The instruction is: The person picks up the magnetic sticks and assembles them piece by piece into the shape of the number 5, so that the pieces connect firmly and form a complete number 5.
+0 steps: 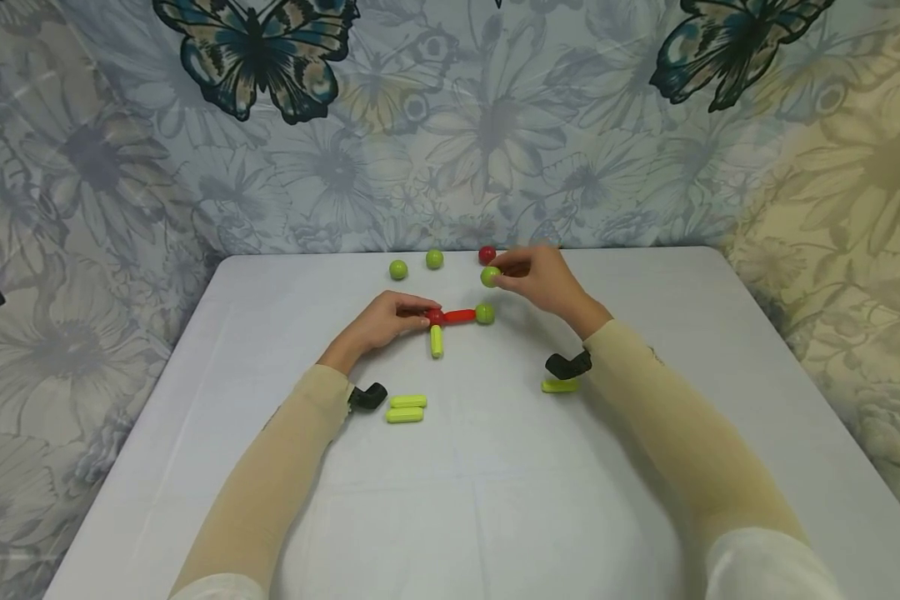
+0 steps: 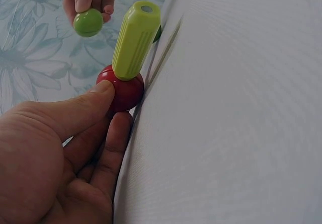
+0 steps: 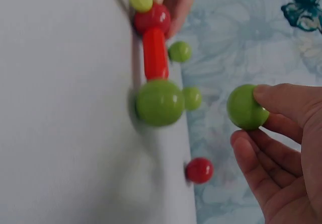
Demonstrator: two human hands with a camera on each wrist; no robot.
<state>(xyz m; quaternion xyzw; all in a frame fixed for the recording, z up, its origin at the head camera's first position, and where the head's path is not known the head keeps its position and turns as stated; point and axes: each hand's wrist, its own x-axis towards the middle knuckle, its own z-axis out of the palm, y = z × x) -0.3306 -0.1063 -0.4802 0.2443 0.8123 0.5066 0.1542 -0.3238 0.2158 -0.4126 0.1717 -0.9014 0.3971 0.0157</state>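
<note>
My left hand [image 1: 381, 322] pinches a red ball [image 2: 127, 93] between thumb and fingers, on the white table. A yellow-green rod [image 2: 136, 43] with a grey disc on its end sticks out from that ball toward the near side. From the same ball a red rod [image 1: 461, 316] runs right to a green ball [image 1: 484, 314] at its other end. Held above the table behind this joined piece, a second green ball [image 3: 246, 107] is pinched by the thumb and fingers of my right hand [image 1: 543, 282].
Toward the back edge of the white table [image 1: 495, 500] lie two loose green balls [image 1: 398, 269] and a red ball [image 1: 487, 255]. Two yellow-green rods [image 1: 407, 408] lie side by side near the left wrist; another rod [image 1: 559, 386] is under the right wrist camera [image 1: 567, 365]. Patterned cloth [image 1: 495, 125] hangs behind.
</note>
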